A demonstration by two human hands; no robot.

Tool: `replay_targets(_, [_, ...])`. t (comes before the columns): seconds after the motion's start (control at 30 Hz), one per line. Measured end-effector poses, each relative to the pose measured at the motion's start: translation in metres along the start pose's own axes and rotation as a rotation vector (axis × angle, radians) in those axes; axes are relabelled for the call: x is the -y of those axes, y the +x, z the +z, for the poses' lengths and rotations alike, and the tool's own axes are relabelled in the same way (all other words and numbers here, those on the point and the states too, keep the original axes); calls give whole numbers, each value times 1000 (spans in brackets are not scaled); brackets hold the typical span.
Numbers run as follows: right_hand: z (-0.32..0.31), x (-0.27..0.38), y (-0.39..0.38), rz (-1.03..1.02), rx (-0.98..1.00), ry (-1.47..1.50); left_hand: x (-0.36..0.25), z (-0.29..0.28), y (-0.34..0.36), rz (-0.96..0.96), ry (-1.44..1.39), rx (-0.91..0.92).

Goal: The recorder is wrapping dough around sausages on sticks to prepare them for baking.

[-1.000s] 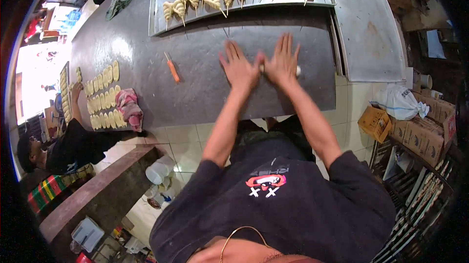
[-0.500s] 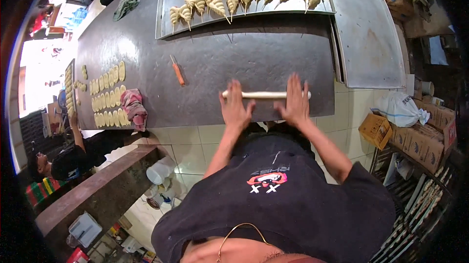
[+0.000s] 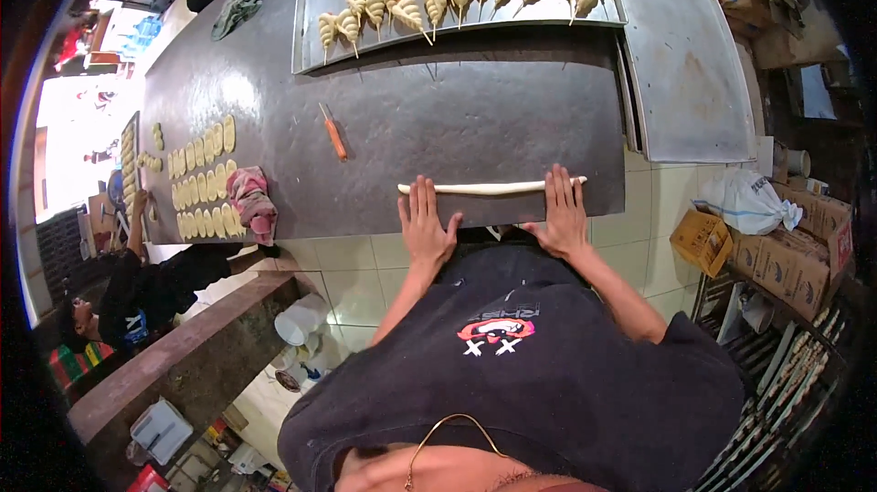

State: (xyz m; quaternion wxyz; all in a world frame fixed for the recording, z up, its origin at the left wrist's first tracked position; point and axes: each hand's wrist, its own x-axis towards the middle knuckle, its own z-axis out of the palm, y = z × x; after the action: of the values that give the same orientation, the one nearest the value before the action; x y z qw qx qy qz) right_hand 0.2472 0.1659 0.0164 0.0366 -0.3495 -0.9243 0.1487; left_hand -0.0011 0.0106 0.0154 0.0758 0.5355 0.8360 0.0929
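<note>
A long pale dough rope [image 3: 493,189] lies crosswise on the dark tabletop [image 3: 384,126], near its front edge. My left hand [image 3: 426,222] rests flat on the rope towards its left end, fingers stretched out. On the part near its right end lies my right hand [image 3: 562,216], also flat with fingers extended. Both tips of the rope poke out beyond my hands. To the left, an orange sausage on a stick [image 3: 336,137] lies alone on the table. Beyond the rope, a metal tray [image 3: 329,46] holds several skewered spirals of dough [image 3: 435,4].
Rows of flat oval dough pieces [image 3: 203,186] lie at the left beside a pink cloth [image 3: 251,202]. A green cloth [image 3: 239,10] is at the far left. Another person [image 3: 137,296] reaches to the table's left end. A metal sheet [image 3: 690,63] stands right; cartons [image 3: 776,259] sit below.
The dough rope has become longer and thinner and lies nearer to me. Both my hands have come back towards my body, and the left has shifted slightly left.
</note>
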Motion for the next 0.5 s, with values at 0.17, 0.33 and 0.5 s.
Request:
replay_targets(0.17, [-6,-33,80,173,-122,-166,6,-8,85,-42,79,-36])
replay_targets(0.33, [-23,-70,202,349,-179,-136,53,-5,209,-171,-5,-242])
replay_targets(0.5, [6,-63,116,160,-200,-190,47,7,143,8,96,-114])
